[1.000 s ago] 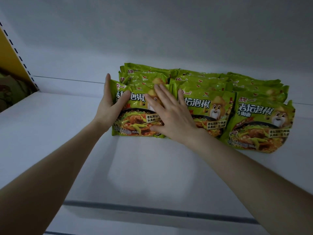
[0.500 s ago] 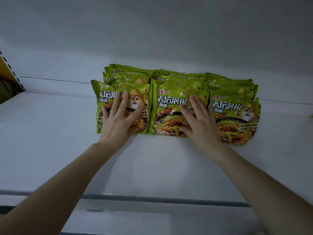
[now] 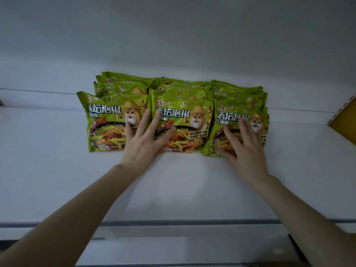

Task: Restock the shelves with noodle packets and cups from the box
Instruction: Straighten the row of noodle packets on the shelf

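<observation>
Green noodle packets lie in three rows on a white shelf point(image 3: 48, 160), stacked back toward the rear wall. My left hand point(image 3: 143, 146) rests flat with fingers spread across the seam between the front left packet point(image 3: 107, 120) and the front middle packet point(image 3: 185, 120). My right hand point(image 3: 244, 149) lies flat, fingers spread and blurred, on the front right packet point(image 3: 231, 116). Neither hand grips anything. No box or cups are in view.
The shelf's front edge has a dark strip point(image 3: 173, 222), with a lower shelf level showing below it. A yellow upright panel point(image 3: 344, 122) stands at the right end. The white back wall point(image 3: 173, 45) rises behind the packets.
Both hands have shifted right along the front row: the left from the left packet to the seam with the middle one, the right from the middle packet onto the right one.
</observation>
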